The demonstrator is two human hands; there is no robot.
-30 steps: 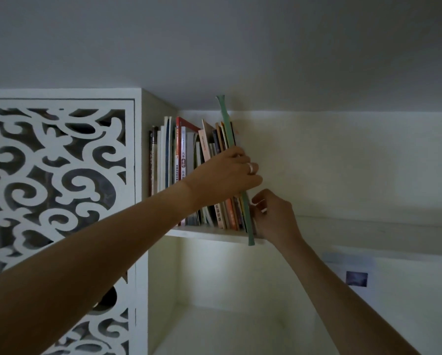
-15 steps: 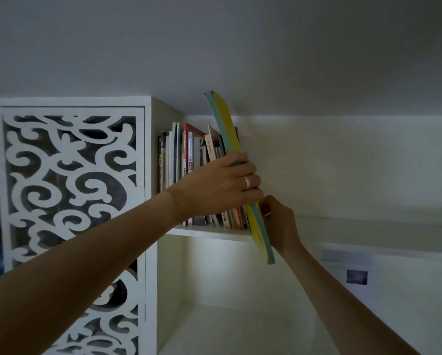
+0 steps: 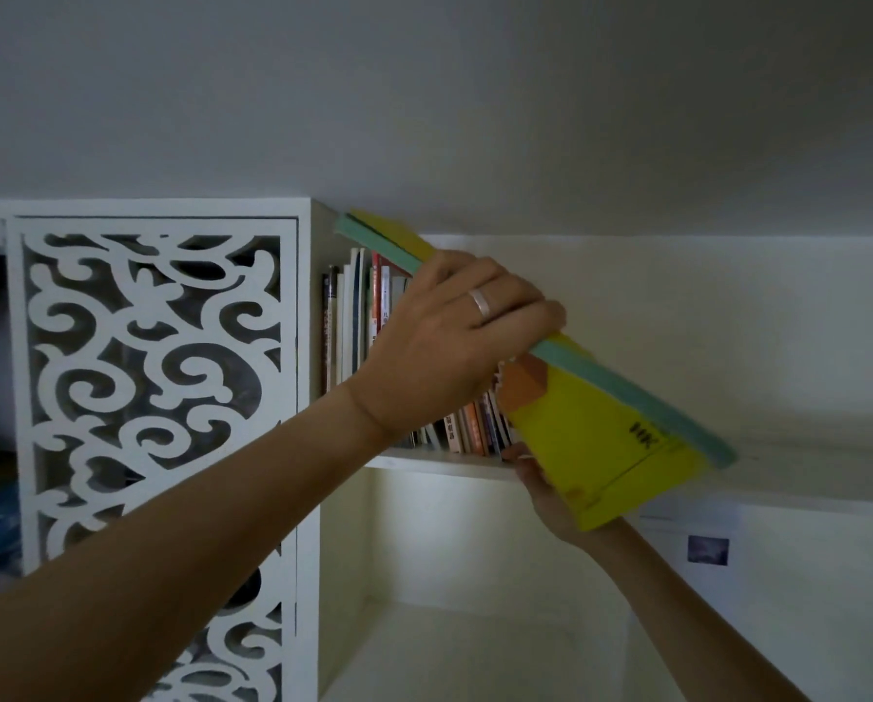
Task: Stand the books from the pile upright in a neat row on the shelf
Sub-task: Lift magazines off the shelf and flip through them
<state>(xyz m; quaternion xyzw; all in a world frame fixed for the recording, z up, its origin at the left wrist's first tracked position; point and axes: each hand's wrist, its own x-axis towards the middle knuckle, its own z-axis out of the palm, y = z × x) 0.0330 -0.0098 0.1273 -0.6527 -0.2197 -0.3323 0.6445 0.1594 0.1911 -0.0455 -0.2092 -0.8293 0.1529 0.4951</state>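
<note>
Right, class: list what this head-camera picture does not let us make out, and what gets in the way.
- Right hand: mostly hidden behind the yellow book; grip unclear.
- Row of books: middle covered by the left hand.
- Spine lettering: too small and dim.
- Book pile: out of view.
- Small picture: too small.

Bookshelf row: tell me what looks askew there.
The yellow book with the green spine tilts steeply, its lower end off the shelf, held by the left hand. The other books stand roughly upright.

A yellow book [image 3: 596, 433] with a green spine tilts steeply beside the upright row of books [image 3: 363, 321] on the shelf [image 3: 439, 461].
</note>
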